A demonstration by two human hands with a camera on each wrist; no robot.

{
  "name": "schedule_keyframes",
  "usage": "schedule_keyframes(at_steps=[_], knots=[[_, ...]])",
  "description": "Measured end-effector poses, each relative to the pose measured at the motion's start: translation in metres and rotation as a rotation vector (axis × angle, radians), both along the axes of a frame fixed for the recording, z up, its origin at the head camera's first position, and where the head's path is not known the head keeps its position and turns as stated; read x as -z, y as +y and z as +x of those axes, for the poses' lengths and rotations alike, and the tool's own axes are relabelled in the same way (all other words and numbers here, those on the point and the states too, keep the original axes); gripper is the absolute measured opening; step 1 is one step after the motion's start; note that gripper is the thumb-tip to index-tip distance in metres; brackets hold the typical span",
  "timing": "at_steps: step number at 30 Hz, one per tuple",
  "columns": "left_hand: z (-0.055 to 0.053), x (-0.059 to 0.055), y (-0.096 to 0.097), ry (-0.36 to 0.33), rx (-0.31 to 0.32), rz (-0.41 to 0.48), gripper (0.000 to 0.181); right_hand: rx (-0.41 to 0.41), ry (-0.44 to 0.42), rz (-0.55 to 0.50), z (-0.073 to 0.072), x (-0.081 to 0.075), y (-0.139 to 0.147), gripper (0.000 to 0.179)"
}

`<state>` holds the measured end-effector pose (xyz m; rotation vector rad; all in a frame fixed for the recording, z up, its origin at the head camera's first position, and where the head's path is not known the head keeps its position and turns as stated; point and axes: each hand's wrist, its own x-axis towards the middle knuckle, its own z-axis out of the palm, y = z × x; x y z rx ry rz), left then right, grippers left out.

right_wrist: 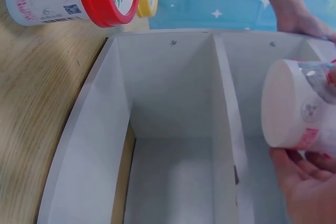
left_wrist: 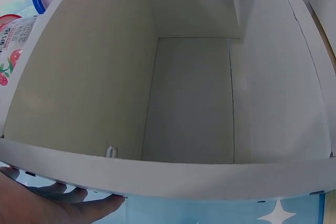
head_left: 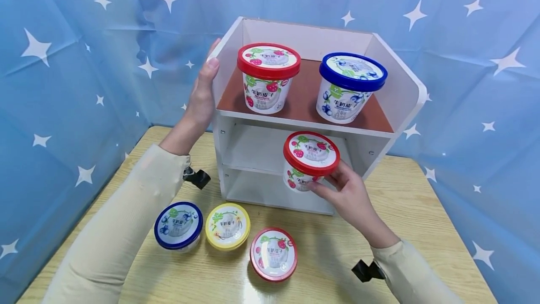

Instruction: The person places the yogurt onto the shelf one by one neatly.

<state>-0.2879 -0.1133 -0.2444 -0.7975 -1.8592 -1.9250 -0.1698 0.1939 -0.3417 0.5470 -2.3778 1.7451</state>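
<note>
My right hand (head_left: 354,196) holds an ice-cream-style paper tub with a red lid and strawberry print (head_left: 311,154), fingers and thumb around its side. The tub is tilted slightly, in front of the middle compartment of a small white shelf unit (head_left: 274,193); its pale base (right_wrist: 278,103) shows in the right wrist view. Against the outer left side of the unit rests my left hand (head_left: 200,97), its fingers (left_wrist: 100,208) stretched along the panel. On the brown top surface stand another red-lidded strawberry tub (head_left: 266,93) and a blue-lidded blueberry tub (head_left: 343,102).
Before the unit on the wooden table (head_left: 358,266) stand a blue-lidded tub (head_left: 178,224), a yellow-lidded tub (head_left: 228,226) and a red-lidded tub (head_left: 273,254). A blue curtain with white stars (head_left: 105,60) hangs behind and at both sides.
</note>
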Motion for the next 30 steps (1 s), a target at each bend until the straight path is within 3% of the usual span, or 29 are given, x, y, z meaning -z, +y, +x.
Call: schedule_keyframes(at_steps=[11,30], knots=[[0.0,0.001,0.0,-0.004,0.003,-0.001,0.067,-0.005,-0.057,-0.014,-0.012,-0.006,-0.015,0.059],[0.0,0.0,-0.001,-0.005,0.018,0.016,0.067,-0.002,-0.098,0.068,-0.03,-0.01,-0.049,0.066]])
